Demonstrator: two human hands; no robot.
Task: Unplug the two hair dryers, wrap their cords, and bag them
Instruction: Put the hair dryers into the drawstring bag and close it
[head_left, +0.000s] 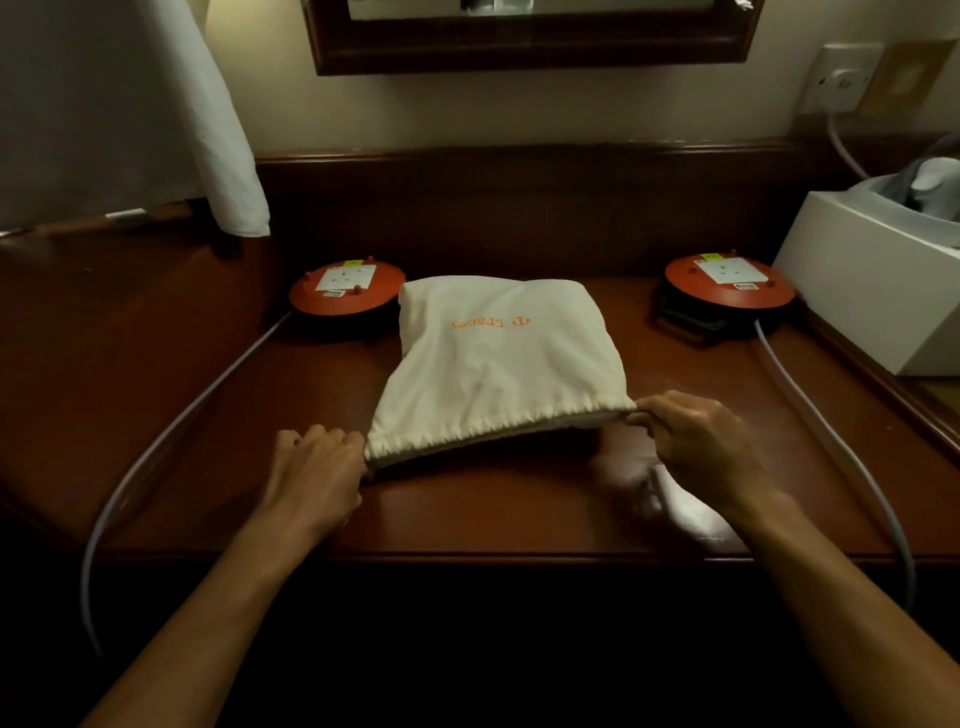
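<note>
One wooden bench (519, 509) carries everything in view. A white box (872, 291) sits at far right, with something grey in its top that I cannot identify. A cream drawstring bag (498, 364) lies at bench centre, bulging, orange lettering on its upper face, its gathered mouth toward the near edge. Contents are hidden; no hair dryer is visible anywhere, so judged: both are probably inside already.

Two orange extension reels, left reel (347, 293) and right reel (730, 288), stand far left and far right of the bag. Their top sockets show no plug, consistent with unplugging done. Each reel's own pale cable (171, 431) trails off the near bench edge.

Left hand (317, 467) pinches the left end of the bag mouth, fingers curled in a closed grip on the hem. Right hand (701, 441) pinches the right end likewise. The mouth is stretched flat between them, slightly lifted at right.

Judgement: task near its end; what remains is cinching or closing the bag. Cord wrapping cannot be verified.
</note>
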